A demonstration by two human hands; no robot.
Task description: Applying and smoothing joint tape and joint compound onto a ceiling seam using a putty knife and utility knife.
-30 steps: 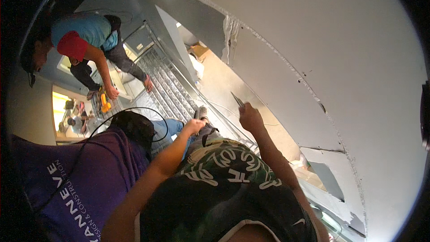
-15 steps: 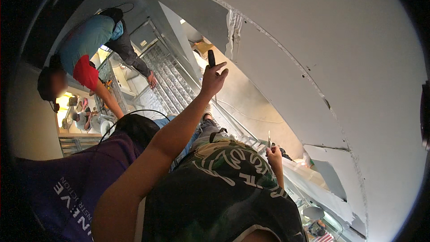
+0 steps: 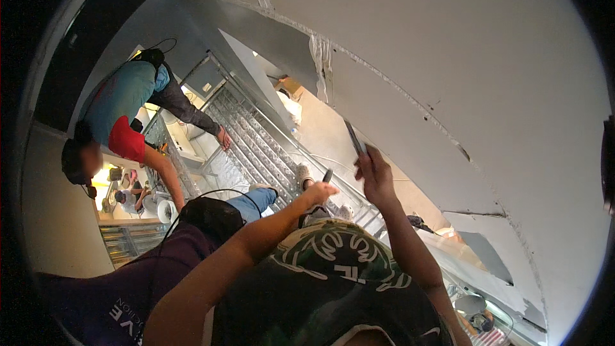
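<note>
Right hand (image 3: 376, 176) gripping a thin flat tool (image 3: 353, 136), tip pointing far and left; pale panel (image 3: 448, 57) to its right. Left hand (image 3: 319, 194) wrapped around a short dark object (image 3: 327, 175). 2 hands apart. Slatted metal platform (image 3: 257, 133) farther off, bent-over co-worker (image 3: 123, 104) far left.

A black sleeveless top (image 3: 275, 307) is showing pale trim (image 3: 208, 327) at its edges, and white lettering (image 3: 349, 273) is curving over green camouflage (image 3: 301, 241) low on its front. Left hand (image 3: 318, 193) and right hand (image 3: 377, 173) are going bare; pale shoes (image 3: 304, 175) are showing.
</note>
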